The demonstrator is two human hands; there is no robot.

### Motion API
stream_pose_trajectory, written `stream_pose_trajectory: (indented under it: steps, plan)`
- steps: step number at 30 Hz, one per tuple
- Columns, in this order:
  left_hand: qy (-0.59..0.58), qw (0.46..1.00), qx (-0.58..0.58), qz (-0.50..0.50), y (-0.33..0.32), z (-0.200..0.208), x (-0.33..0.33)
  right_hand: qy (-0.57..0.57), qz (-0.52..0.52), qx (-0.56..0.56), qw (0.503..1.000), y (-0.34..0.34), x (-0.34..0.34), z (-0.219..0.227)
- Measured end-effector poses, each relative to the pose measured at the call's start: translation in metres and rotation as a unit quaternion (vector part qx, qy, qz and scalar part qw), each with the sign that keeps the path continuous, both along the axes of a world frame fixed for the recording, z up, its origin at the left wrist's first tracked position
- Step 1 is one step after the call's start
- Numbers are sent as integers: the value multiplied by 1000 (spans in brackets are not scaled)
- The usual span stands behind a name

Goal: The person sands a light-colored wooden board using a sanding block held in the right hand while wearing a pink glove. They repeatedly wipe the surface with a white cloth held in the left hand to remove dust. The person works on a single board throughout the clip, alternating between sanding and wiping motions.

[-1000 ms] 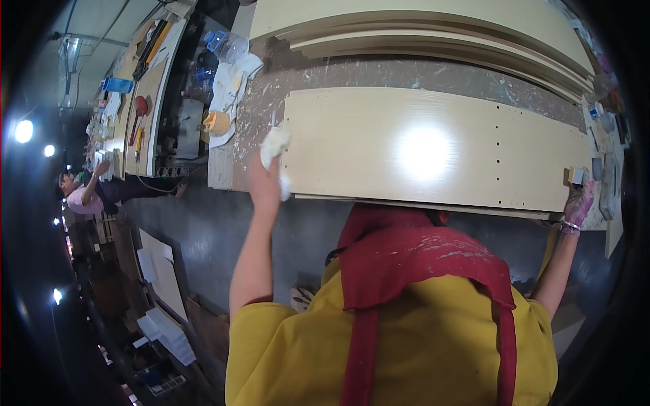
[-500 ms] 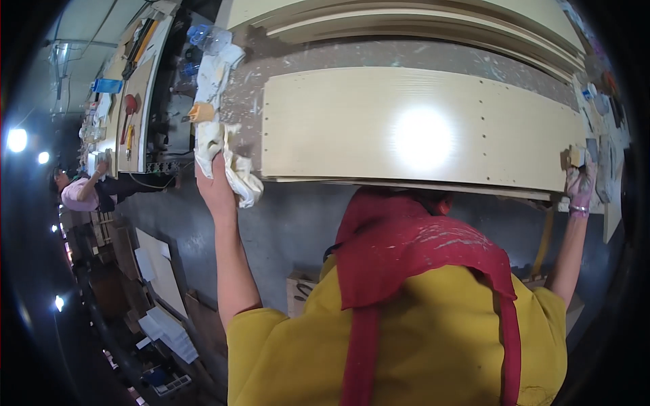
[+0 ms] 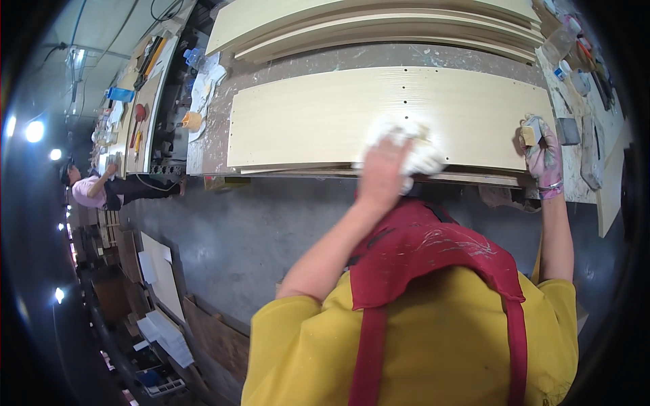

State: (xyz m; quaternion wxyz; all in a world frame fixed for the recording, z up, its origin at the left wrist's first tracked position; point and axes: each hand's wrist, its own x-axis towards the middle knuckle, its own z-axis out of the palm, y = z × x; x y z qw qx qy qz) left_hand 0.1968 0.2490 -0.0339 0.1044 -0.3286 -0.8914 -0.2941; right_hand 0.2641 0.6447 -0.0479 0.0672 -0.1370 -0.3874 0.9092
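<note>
A long pale wooden panel [image 3: 325, 115] with small drilled holes lies flat on the workbench. My left hand [image 3: 384, 172] presses a crumpled white cloth [image 3: 416, 145] onto the panel's near edge, right of its middle. My right hand [image 3: 542, 152], in a stained glove, rests at the panel's right end and grips a small block-like object [image 3: 529, 132]. My yellow shirt and red apron fill the lower part of the view.
More pale panels [image 3: 379, 20] are stacked at the back of the bench. Bottles and small tools [image 3: 575, 54] sit at the right. A second bench with tools [image 3: 145, 74] stands to the left, where another person [image 3: 91, 189] works. Boards lean on the floor [image 3: 159, 271].
My left hand has swept the white cloth from the panel's left end rightward to near its middle. My right hand has stayed at the right end.
</note>
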Motion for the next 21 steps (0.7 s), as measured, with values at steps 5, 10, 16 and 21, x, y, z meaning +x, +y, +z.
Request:
stream_pose_trajectory:
  steps: [5, 10, 16, 21]
  plan:
    - [-166, 979, 64, 94, -13, 24, 1, -17, -5, -69, 997, 16, 12, 13]
    - [-78, 949, 36, 303, -217, 27, -116, -2, -66, -124, 990, 41, 28, 5]
    - [17, 951, -184, 246, -137, -4, -95, -33, -85, -68, 993, 30, 33, 12]
    - [-85, 920, -250, 288, -159, 27, -105, 16, -18, -56, 998, 36, 33, 6]
